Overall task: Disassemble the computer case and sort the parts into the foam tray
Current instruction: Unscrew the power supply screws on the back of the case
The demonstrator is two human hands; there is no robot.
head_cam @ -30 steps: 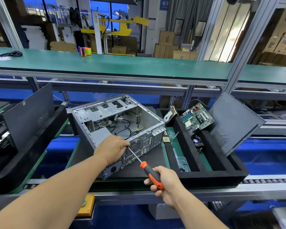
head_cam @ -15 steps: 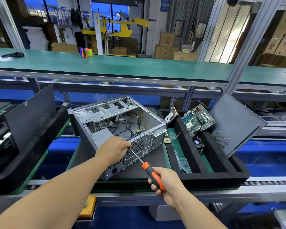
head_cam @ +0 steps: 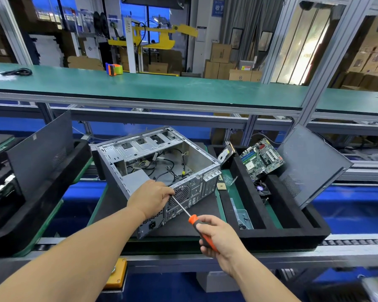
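Our right hand [head_cam: 218, 238] is clamped on the screwdriver [head_cam: 202, 231], whose long axis runs toward 10 o'clock, tip hidden under our left hand [head_cam: 150, 198]. That hand is curled over the rear panel of the computer case [head_cam: 157, 168] on the bench [head_cam: 183, 223]. The foam tray [head_cam: 277, 238] sits at 3 o'clock from the case, so the right hand is nearer.

Orange-and-black screwdriver [head_cam: 202, 231], silver-grey computer case [head_cam: 159, 168], black foam tray [head_cam: 288, 235], green motherboard [head_cam: 262, 159]
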